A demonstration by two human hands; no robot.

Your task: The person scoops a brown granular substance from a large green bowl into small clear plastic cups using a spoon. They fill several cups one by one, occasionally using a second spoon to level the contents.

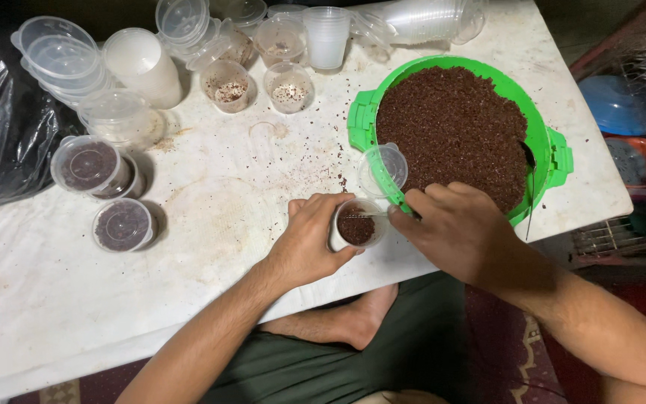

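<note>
My left hand [309,238] wrapped round a small clear cup [356,224] of dark brown grains at the table's [211,224] near edge, my right hand [461,228] pinched at its rim, green basin [555,150] of grains just behind, a lid [383,169] leaning on it, sealed cups [106,196] at left.

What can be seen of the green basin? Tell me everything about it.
The green basin looks like plastic, round, with a flat handle tab on each side. It sits upright on the white table near the right end, filled almost to the rim with dark reddish-brown granules. The right hand rests against its near rim; a clear lid leans there too.
</note>
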